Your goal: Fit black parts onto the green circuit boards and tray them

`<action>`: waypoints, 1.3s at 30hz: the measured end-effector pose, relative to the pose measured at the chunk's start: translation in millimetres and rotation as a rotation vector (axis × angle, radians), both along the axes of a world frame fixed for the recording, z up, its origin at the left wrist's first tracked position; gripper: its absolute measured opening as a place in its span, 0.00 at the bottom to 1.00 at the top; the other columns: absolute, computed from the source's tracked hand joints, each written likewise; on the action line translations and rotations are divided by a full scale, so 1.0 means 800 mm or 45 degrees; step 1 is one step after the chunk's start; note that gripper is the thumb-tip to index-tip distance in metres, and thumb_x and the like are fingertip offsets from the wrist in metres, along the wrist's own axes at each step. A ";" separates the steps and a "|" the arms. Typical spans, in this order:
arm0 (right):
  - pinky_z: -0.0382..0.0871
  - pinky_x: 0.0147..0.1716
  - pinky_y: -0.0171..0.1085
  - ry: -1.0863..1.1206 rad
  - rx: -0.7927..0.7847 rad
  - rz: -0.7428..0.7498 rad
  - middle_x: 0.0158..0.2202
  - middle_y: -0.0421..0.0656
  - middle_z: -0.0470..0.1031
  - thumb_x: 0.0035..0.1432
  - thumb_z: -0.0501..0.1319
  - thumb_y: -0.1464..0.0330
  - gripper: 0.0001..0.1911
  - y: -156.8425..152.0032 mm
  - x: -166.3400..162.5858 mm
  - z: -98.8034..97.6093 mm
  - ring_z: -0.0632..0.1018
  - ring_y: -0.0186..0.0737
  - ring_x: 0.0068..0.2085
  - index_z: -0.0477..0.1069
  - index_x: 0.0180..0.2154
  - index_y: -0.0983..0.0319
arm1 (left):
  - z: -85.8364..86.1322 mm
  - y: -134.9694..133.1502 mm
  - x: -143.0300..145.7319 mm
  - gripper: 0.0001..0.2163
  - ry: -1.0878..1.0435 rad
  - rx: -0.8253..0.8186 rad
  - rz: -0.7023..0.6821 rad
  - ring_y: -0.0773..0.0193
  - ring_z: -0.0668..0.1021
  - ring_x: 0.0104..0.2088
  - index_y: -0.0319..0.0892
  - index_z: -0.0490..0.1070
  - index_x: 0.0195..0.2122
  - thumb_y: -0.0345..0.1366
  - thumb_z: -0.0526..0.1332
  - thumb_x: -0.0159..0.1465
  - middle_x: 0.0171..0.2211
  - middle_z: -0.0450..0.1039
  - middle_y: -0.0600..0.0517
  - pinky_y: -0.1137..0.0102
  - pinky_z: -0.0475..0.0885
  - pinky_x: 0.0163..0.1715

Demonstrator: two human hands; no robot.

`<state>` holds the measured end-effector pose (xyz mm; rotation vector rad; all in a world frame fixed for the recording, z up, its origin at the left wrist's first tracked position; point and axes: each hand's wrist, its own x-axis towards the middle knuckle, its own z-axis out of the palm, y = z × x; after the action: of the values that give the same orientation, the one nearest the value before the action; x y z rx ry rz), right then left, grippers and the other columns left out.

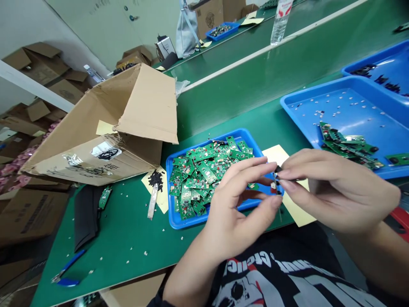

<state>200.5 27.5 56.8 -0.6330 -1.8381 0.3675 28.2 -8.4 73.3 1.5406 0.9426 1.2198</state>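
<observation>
My left hand (244,207) pinches a small circuit board (276,187) by its edges, fingers above and thumb below. The board is seen nearly edge-on, with a red part and a white part showing on it. My right hand (338,187) meets it from the right, thumb and fingertips closed on a small black part (278,169) at the board's upper end. The fingers partly hide this part, so I cannot tell whether it is attached. Behind my left hand lies a blue tray (171,213) heaped with green circuit boards (204,170).
A larger blue tray (351,91) at right holds boards and white bits. Yellow paper (298,213) lies under my hands. At left are an open cardboard box (96,166), black pieces (155,181) on paper, a black sleeve (85,215) and blue-handled cutters (68,268). A bottle (281,23) stands behind.
</observation>
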 end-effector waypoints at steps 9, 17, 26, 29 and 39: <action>0.78 0.36 0.36 0.028 -0.102 0.246 0.37 0.42 0.79 0.59 0.60 0.82 0.18 -0.002 0.008 0.003 0.80 0.37 0.38 0.74 0.47 0.59 | -0.024 0.017 -0.001 0.14 -0.103 0.284 0.067 0.67 0.82 0.37 0.45 0.80 0.47 0.33 0.74 0.59 0.40 0.80 0.50 0.75 0.82 0.37; 0.78 0.34 0.33 -0.010 -0.234 -0.004 0.35 0.41 0.80 0.63 0.64 0.74 0.05 -0.014 0.005 0.007 0.81 0.36 0.37 0.74 0.40 0.58 | -0.016 0.021 -0.011 0.09 0.330 0.764 0.308 0.66 0.84 0.35 0.39 0.78 0.41 0.32 0.73 0.60 0.35 0.82 0.49 0.75 0.82 0.34; 0.74 0.29 0.39 -0.184 -0.031 -0.176 0.29 0.41 0.75 0.62 0.63 0.76 0.07 -0.023 0.004 0.025 0.77 0.36 0.31 0.71 0.34 0.59 | -0.021 0.021 -0.014 0.03 0.629 0.973 0.456 0.69 0.82 0.30 0.38 0.76 0.40 0.30 0.67 0.66 0.31 0.80 0.51 0.77 0.79 0.32; 0.75 0.29 0.37 -0.269 -0.012 -0.182 0.29 0.41 0.76 0.63 0.62 0.75 0.06 -0.024 0.008 0.034 0.78 0.36 0.31 0.72 0.33 0.59 | -0.019 0.019 -0.014 0.03 0.665 0.998 0.516 0.70 0.80 0.28 0.39 0.76 0.39 0.27 0.67 0.65 0.29 0.79 0.53 0.78 0.77 0.29; 0.76 0.33 0.36 -0.308 -0.122 -0.161 0.31 0.39 0.76 0.65 0.61 0.74 0.07 -0.013 0.016 0.038 0.78 0.35 0.35 0.71 0.33 0.58 | -0.018 0.016 -0.018 0.02 0.635 1.063 0.451 0.69 0.83 0.32 0.36 0.76 0.41 0.27 0.63 0.68 0.33 0.81 0.48 0.78 0.79 0.33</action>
<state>213.2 17.4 87.5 -0.8873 -2.0054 0.3063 14.2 4.3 59.3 2.4958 1.1218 1.6360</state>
